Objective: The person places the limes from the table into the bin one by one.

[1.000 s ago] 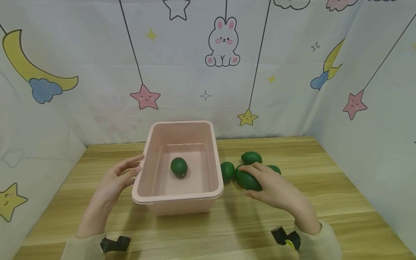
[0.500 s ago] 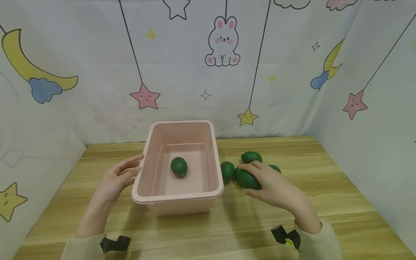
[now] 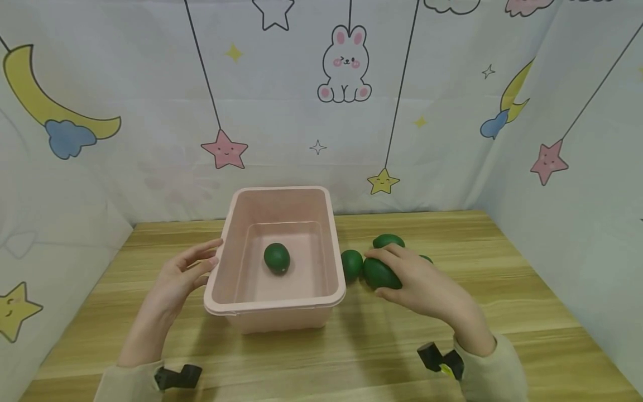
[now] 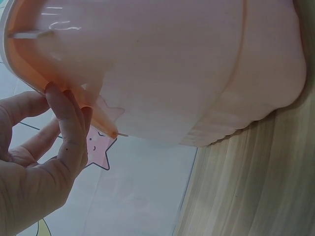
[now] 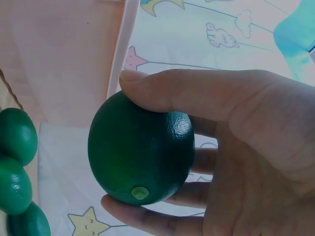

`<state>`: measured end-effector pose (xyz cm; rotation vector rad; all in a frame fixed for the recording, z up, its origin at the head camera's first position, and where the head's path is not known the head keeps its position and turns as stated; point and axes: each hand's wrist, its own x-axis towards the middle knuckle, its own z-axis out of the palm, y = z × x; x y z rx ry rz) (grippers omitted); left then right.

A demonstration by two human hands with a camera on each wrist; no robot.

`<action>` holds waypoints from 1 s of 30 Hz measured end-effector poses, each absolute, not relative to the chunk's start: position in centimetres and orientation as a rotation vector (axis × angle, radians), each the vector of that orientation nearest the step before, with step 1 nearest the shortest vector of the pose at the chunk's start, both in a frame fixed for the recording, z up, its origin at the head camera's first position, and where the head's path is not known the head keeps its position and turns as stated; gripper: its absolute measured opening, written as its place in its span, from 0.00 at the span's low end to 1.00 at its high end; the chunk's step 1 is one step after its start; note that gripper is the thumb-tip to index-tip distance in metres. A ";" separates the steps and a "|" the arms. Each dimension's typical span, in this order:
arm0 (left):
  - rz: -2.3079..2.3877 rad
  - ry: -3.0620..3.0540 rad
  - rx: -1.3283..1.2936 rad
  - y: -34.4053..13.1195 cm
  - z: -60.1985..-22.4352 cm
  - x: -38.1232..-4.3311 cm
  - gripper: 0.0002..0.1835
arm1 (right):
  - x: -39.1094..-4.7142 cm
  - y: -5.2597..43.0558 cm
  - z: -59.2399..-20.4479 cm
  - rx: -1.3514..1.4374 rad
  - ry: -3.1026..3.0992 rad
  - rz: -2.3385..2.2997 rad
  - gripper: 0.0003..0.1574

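Observation:
My right hand grips a dark green lime, thumb on one side and fingers on the other. A pale stem spot shows on its end in the right wrist view. Just left of the held lime is a second lime, close by the box. Another lime lies behind the hand, and a further lime is mostly hidden by it. My left hand pinches the left rim of a pink plastic box. Inside that box, on its floor, lies one lime.
The wood-grain table runs back to a white cloth backdrop printed with stars, moons and a rabbit. Cloth also hangs along both sides. Dark wrist mounts sit at both sleeves.
My right hand has shifted slightly up and left with the lime in it, covering more of the lime behind. The left hand and the box have stayed put.

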<state>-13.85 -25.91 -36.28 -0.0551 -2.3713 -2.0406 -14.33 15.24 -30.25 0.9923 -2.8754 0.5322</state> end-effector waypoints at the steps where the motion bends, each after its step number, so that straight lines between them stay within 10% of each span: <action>1: -2.039 -2.371 -0.057 -25.9 -36.3 -13.8 0.26 | -14.3 15.2 -30.2 0.996 -2.874 0.533 0.37; 30: -2.055 -2.368 -0.055 -25.9 -36.2 -13.9 0.27 | -15.0 13.2 -27.6 1.071 -2.839 0.510 0.36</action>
